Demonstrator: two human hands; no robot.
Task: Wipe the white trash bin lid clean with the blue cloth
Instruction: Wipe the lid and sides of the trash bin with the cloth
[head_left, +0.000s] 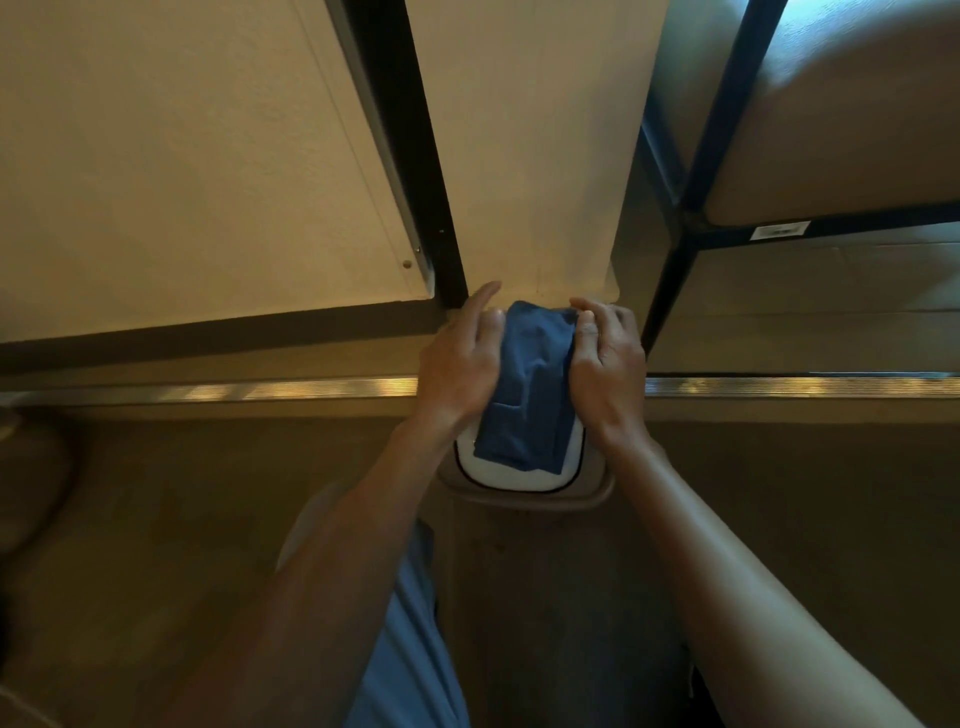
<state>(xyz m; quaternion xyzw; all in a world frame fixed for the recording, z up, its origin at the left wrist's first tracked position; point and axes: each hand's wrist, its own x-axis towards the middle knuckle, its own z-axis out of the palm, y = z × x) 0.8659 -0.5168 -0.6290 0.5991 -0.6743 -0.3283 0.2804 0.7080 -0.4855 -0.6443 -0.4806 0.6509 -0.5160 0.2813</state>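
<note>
The white trash bin lid (511, 475) shows only along its near edge, on top of a beige bin (524, 571) below me. A folded blue cloth (527, 395) lies over most of the lid. My left hand (460, 358) rests along the cloth's left side with fingers stretched forward and the thumb on the cloth's far corner. My right hand (608, 358) holds the cloth's right edge, thumb pressed on the cloth and fingers curled over its far corner. The far part of the lid is hidden under cloth and hands.
The bin stands against a cream wall (530, 156) with a dark door frame (415, 156) to the left. A metal floor strip (208, 389) runs across behind the bin. A dark metal shelf rack (691, 208) stands at the right.
</note>
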